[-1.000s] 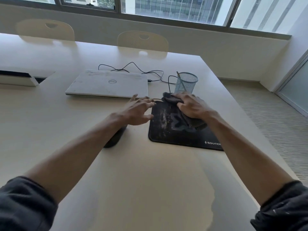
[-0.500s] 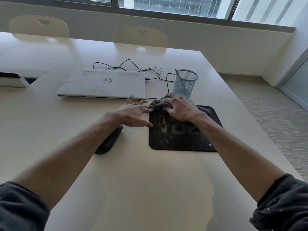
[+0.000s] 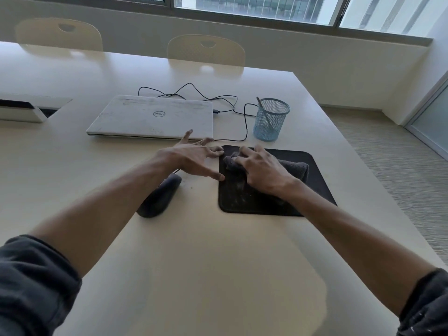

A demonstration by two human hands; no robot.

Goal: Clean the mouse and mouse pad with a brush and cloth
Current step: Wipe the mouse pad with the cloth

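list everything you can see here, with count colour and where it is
mouse pad: 1, black, table's right part, dusty smears on its left part
cloth: 1, dark grey, on the pad under the right hand
mouse: 1, black, left of the pad, partly under the left forearm
laptop: 1, white, closed, behind the hands
cable: 1, black, from laptop toward the pad
mesh cup: 1, blue, behind the pad, holding a stick-like item
chairs: 2, cream, far side
table: 1, cream
left hand: spread, fingertips at the pad's left edge
right hand: pressing the cloth

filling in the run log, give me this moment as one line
right hand: pressing grey cloth on black mouse pad | left hand: fingers spread, bracing pad edge | black mouse: on table, untouched
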